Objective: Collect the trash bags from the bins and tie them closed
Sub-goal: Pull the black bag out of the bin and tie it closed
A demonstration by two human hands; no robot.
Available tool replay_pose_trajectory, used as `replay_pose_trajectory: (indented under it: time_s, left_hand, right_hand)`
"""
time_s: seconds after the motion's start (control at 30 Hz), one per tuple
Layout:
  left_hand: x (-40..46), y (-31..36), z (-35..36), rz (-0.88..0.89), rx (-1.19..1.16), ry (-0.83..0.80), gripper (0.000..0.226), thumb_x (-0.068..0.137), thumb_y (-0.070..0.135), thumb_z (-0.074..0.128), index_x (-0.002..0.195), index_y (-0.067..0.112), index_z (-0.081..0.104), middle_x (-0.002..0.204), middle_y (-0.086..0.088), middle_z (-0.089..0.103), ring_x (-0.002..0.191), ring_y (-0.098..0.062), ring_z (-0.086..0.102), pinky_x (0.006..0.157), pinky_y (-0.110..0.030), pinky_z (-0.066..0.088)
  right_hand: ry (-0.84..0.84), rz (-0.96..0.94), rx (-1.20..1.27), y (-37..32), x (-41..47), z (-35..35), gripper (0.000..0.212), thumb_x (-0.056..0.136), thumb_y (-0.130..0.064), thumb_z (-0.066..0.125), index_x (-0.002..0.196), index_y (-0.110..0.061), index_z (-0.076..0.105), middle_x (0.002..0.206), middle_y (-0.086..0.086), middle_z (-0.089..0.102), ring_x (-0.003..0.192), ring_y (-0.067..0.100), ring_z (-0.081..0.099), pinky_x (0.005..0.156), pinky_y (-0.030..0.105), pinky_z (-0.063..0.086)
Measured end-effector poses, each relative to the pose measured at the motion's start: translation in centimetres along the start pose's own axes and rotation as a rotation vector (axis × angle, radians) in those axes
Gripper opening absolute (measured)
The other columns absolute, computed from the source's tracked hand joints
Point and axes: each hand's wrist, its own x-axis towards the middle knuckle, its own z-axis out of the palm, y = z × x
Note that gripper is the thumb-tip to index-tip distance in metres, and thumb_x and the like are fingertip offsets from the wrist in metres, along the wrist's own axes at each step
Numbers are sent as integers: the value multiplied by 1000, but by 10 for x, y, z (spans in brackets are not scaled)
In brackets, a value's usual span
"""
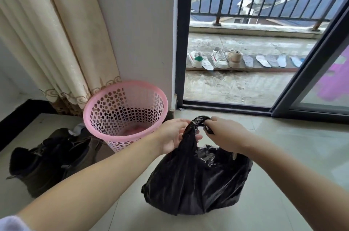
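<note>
Above the tiled floor, the twisted neck of a glossy, crinkled black trash bag [196,179] is pinched by the left hand [173,136] and gripped by the right hand [224,134] | bulging bag is set on pale tiles | round pink perforated plastic bin [124,112] is seen just left, bagless | dark boots [43,162] beside it

text: none legible | labels: none | brands: none | numbers: none | signs: none
</note>
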Motion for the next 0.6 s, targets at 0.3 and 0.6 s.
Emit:
replay_pose_trajectory:
  time_s: [0.3,0.6]
  left_hand:
    - [10,-22,2,369,519,235,21,94,17,52,75,19,58,75,-3,57,68,-10,52,60,-18,41]
    - [3,-21,-42,-102,1094,219,33,89,38,53,70,11,47,70,-7,56,63,-21,60,58,-29,56]
  right_hand:
    - [-127,-145,57,-9,1,25,53,100,-36,33,147,-15,21,146,5,36,123,27,48,102,38,41]
    - [14,227,733,58,-2,26,29,101,-32,37,96,-15,60,91,1,65,84,19,55,70,28,42]
